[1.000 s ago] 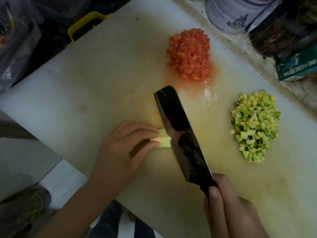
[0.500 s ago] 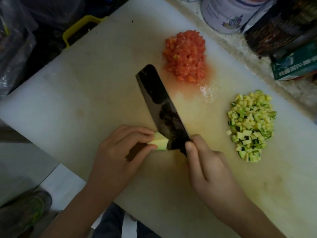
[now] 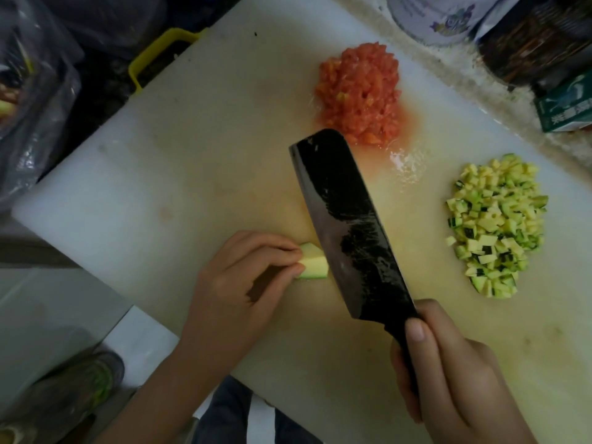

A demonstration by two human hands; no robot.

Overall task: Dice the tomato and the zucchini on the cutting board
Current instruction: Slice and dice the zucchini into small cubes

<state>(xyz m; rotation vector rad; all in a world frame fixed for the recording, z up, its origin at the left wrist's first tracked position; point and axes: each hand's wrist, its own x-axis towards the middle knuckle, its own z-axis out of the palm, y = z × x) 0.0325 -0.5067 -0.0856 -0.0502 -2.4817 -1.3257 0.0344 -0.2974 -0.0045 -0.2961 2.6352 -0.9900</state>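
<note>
A pile of diced red tomato (image 3: 360,92) lies at the far middle of the white cutting board (image 3: 166,174), with juice spread around it. Diced zucchini (image 3: 495,227) forms a heap at the right. My left hand (image 3: 237,286) pinches a small remaining piece of zucchini (image 3: 89,269) near the board's front; its fingers curl over it. My right hand (image 3: 448,370) grips the handle of a dark cleaver (image 3: 349,225), whose blade stands against the right end of that piece.
A white tin (image 3: 439,17), a dark packet (image 3: 538,43) and a green carton (image 3: 567,107) line the counter behind the board. Plastic bags (image 3: 35,100) and a yellow handle (image 3: 153,56) sit at the far left. A shoe (image 3: 73,389) shows on the floor below.
The cleaver went forward across the zucchini piece and has come back toward me, with my right hand drawn back near the board's front. My left hand still holds the piece.
</note>
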